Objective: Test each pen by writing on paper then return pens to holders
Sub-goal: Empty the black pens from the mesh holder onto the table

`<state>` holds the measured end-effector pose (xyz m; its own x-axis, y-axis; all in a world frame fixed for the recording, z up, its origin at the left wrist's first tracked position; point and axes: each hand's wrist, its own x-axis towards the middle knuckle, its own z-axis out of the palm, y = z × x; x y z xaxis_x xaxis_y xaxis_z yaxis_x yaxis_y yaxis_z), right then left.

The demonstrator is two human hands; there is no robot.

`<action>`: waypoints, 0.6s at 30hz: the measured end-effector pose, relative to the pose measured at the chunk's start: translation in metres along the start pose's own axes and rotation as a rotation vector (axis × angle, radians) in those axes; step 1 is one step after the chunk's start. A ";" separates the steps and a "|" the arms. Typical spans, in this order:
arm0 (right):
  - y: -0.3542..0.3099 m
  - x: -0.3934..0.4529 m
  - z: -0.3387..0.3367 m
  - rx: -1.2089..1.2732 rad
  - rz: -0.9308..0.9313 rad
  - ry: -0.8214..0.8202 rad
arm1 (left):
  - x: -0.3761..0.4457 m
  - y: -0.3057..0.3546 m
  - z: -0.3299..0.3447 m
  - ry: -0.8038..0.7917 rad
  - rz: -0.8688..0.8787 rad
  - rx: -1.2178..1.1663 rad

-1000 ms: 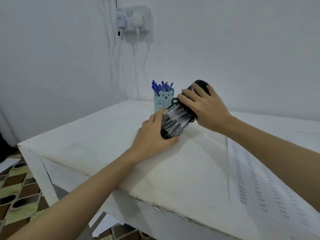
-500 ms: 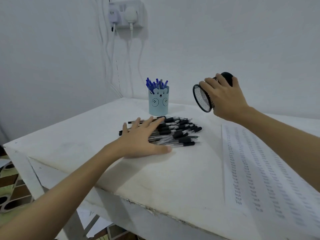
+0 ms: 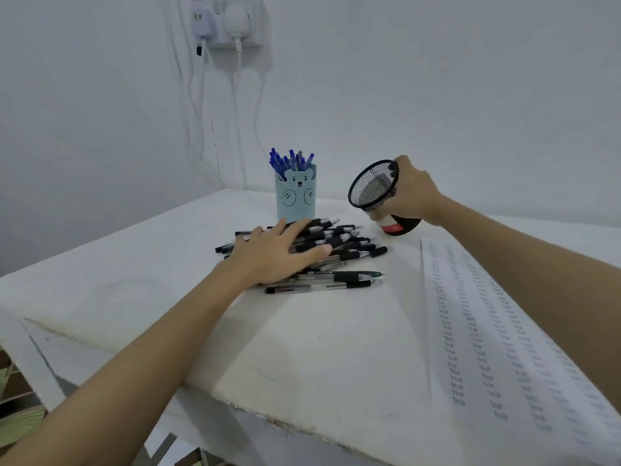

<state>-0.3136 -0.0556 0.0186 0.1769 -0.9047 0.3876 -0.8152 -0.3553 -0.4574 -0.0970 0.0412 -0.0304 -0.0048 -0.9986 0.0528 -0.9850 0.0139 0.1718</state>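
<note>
My left hand [image 3: 275,253] lies flat, fingers spread, on the black pens [image 3: 339,245]; my right hand [image 3: 411,193] grips the tilted black mesh holder [image 3: 371,186].

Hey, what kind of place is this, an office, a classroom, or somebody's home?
Probably a plain room at home, though I can't be sure. A worn white table sits in a bare-walled corner, chargers plug into a wall socket, and patterned floor tiles show below. A bear-faced pen holder suggests a personal desk.

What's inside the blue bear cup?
Blue-capped pens stand in the light blue bear-faced cup, only their tops poking above its rim. Their lower parts and the cup's bottom are hidden by its wall.
</note>
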 end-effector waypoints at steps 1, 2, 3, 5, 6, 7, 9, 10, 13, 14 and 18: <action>-0.001 0.001 0.002 0.068 0.040 0.012 | 0.004 -0.003 -0.002 -0.022 -0.012 -0.010; -0.002 0.002 0.005 0.130 0.076 0.024 | 0.009 -0.006 -0.004 -0.043 -0.021 -0.014; -0.003 0.004 0.007 0.185 0.106 0.033 | 0.013 -0.009 -0.006 -0.057 -0.029 -0.015; -0.003 0.008 0.011 0.271 0.146 0.045 | 0.019 -0.014 -0.007 -0.055 -0.042 -0.006; -0.002 0.010 0.012 0.307 0.161 0.049 | 0.021 -0.016 -0.007 -0.046 -0.043 0.000; 0.000 0.013 0.014 0.346 0.178 0.047 | 0.023 -0.017 -0.005 -0.036 -0.035 0.000; 0.002 0.017 0.017 0.426 0.215 0.017 | 0.022 -0.019 -0.002 -0.022 -0.008 -0.023; 0.003 0.017 0.019 0.446 0.233 -0.008 | 0.022 -0.019 0.001 -0.011 0.011 -0.041; 0.008 0.019 0.024 0.431 0.245 -0.045 | 0.023 -0.019 0.005 0.038 0.056 -0.073; 0.009 0.019 0.024 0.425 0.241 -0.039 | 0.022 -0.018 0.004 0.059 0.063 -0.075; 0.009 0.019 0.020 0.370 0.233 -0.075 | 0.014 -0.016 0.004 0.085 0.116 -0.117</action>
<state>-0.3065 -0.0809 0.0058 0.0624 -0.9802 0.1879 -0.5878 -0.1882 -0.7868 -0.0817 0.0270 -0.0361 -0.0982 -0.9820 0.1611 -0.9517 0.1400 0.2731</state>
